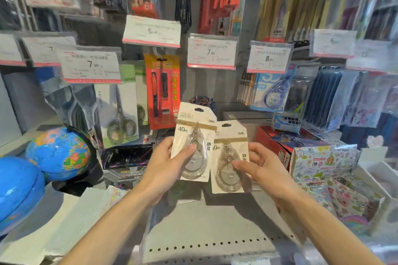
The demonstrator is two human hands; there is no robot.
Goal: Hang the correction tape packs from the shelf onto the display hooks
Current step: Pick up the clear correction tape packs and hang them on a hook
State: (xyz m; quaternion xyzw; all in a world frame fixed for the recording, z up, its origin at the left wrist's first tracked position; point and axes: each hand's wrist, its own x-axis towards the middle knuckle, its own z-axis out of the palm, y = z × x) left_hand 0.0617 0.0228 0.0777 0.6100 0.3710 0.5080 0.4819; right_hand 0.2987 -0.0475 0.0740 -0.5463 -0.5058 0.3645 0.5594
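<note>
I hold two cream-coloured correction tape packs upright above the grey shelf (215, 221). My left hand (165, 168) grips the higher pack (193, 127), thumb across its clear blister. My right hand (262, 170) grips the lower pack (231, 135), which overlaps the first pack's right edge. Each card has a hang hole at the top. Behind and above the packs, under a 7.90 price tag (212, 51), is a gap in the hanging goods; the hook itself is hidden behind the tag.
Two blue globes (58, 150) sit at the left. Hanging scissors packs (120, 114), a red pen pack (162, 90) and blue correction tape packs (271, 92) flank the gap. A red box (273, 142) and sticker packs (323, 161) fill the right of the shelf.
</note>
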